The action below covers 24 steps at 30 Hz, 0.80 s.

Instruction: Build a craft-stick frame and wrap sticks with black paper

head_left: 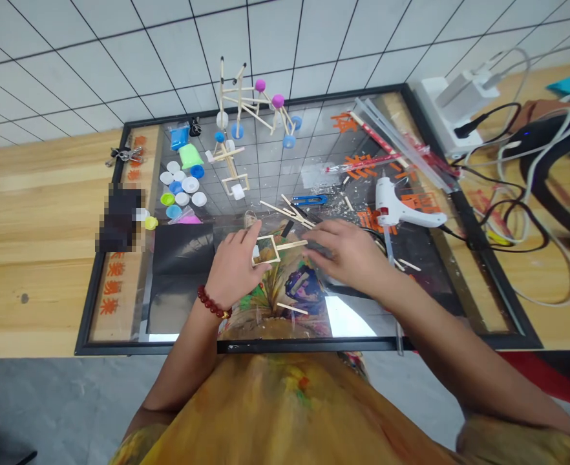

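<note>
My left hand [234, 261] pinches a small square frame of wooden craft sticks [265, 250] against the glass-topped board [357, 326], with a red bead bracelet [212, 302] on its wrist. A longer craft stick [291, 245] runs right from the frame. My right hand [348, 248] hovers with spread fingers just right of that stick's end and holds nothing I can see. Loose craft sticks [285, 212] lie just above the hands. Nearby are blue-handled snips [309, 200] and, to the right, a white hot glue gun [401, 210].
Finished stick models with coloured bottle-cap feet [251, 97] stand at the board's far side, beside several loose caps [183, 187]. Glue sticks [396, 135] lie far right. Black sheet [181, 248] covers the left side. Cables and a power strip [450, 106] sit on the wooden table [33, 258].
</note>
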Available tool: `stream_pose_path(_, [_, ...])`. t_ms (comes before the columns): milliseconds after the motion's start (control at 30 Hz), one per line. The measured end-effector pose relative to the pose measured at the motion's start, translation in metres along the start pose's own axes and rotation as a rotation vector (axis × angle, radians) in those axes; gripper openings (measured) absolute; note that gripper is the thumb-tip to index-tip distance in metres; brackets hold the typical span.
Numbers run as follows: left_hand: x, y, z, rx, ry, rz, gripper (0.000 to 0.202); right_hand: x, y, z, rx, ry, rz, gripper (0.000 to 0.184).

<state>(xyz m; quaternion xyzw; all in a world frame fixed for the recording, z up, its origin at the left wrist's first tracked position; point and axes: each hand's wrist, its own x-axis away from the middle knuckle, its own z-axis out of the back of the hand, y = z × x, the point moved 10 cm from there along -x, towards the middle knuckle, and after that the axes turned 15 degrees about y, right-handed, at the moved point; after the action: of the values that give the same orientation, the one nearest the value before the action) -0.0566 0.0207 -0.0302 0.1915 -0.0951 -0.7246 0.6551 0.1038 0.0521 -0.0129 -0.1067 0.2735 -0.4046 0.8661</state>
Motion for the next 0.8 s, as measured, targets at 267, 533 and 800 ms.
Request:
stream_pose_path(267, [-0.002, 0.000, -0.002, -0.004, 0.000, -0.021, 0.080, -0.016, -0.011, -0.039, 0.001, -0.119, 0.048, 0.027])
stream_pose_path(533, [-0.002, 0.002, -0.002, -0.003, 0.002, -0.033, 0.080, -0.016, -0.013, -0.039, 0.017, -0.078, 0.079, 0.028])
stream_pose_path(800, [-0.002, 0.001, -0.002, -0.002, -0.011, -0.018, 0.081, -0.016, -0.013, -0.041, 0.007, -0.099, 0.082, 0.025])
